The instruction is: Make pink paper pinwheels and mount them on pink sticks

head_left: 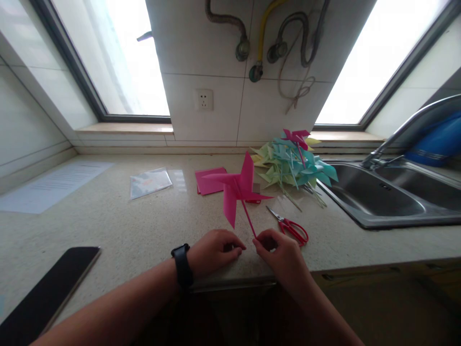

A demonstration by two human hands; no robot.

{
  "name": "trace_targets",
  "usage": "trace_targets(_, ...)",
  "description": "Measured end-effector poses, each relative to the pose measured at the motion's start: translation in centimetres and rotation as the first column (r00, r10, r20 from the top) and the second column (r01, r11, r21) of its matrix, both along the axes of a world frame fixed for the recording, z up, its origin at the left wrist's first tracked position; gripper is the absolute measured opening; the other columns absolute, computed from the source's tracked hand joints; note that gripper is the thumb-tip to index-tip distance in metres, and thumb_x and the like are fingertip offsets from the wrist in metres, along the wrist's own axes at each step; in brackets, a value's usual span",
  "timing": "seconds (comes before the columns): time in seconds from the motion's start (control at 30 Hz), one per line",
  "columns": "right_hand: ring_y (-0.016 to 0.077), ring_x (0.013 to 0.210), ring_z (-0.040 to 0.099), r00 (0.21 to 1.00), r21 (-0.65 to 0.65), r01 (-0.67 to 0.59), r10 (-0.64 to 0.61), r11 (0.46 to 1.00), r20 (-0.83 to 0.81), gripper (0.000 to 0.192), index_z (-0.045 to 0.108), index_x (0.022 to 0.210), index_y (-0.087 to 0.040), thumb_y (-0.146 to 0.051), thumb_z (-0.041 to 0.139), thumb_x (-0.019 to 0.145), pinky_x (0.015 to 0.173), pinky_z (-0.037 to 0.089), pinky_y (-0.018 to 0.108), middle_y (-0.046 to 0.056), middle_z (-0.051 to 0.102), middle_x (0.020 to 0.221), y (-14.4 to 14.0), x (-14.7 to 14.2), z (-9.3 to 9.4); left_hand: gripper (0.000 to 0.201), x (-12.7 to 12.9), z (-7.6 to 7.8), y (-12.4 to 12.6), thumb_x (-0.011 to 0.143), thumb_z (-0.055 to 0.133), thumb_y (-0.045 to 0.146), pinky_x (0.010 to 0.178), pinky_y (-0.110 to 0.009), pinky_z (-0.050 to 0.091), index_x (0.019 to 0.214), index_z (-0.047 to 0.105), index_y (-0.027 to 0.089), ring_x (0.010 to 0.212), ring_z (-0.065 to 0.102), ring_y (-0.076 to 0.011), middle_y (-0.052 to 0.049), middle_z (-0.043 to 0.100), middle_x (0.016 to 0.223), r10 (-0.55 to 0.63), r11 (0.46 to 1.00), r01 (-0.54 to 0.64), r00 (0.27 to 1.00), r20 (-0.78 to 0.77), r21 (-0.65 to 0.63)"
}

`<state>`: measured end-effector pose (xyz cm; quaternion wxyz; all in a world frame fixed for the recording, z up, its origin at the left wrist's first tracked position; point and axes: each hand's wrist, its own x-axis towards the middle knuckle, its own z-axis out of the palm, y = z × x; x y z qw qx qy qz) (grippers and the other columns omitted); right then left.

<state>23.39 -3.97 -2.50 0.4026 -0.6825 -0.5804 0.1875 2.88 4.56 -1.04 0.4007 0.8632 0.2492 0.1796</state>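
The speckled countertop [126, 230] stretches out in front of me, with a steel sink [378, 197] set into it on my right and its faucet [406, 127] arching above. At the back, near the sink's edge, lies a heap of finished paper pinwheels [291, 163] in teal, pale yellow and pink. A dark phone [50, 288] lies at the near left, a white printed sheet [54, 185] sits far left, and a clear plastic packet [149, 182] rests beside a stack of pink paper squares [211, 180]. In the middle stands the pink pinwheel [236, 190], held tilted above the counter on its thin pink stick. My right hand [281, 254] pinches the bottom of that stick between thumb and fingertips. My left hand [212, 250], a black watch [182, 266] on its wrist, rests just beside it with its fingers curled close together; I cannot tell whether they hold anything. Red-handled scissors [291, 228] lie just beyond my right hand.
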Motion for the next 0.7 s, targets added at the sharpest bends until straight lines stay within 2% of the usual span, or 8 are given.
trace_targets(0.23,0.0176,0.063,0.065,1.0,-0.007,-0.013,0.013,1.0,-0.02,0.014,0.069,0.08,-0.021,-0.034,0.066,0.084,0.062,0.051,0.029,0.002,0.07,0.068,-0.11,-0.11,0.1,0.02,-0.09,-0.1,0.04,0.091,0.062,0.024,0.078,-0.028,0.049,0.102,0.077,0.018,0.084,0.068,-0.0175,-0.006,0.076,0.092,-0.015,1.0,0.015,1.0,0.021,-0.003)
trace_targets(0.7,0.0187,0.062,0.066,1.0,0.0,-0.004,0.004,1.0,-0.005,0.014,0.07,0.08,-0.021,-0.033,0.065,0.084,0.061,0.052,0.03,0.002,0.071,0.069,-0.13,-0.02,0.6,0.02,-0.07,-0.17,0.14,0.092,0.062,0.027,0.08,-0.031,0.049,0.102,0.077,0.019,0.086,0.067,-0.0187,-0.006,0.076,0.093,-0.027,1.0,0.027,0.999,0.021,-0.005)
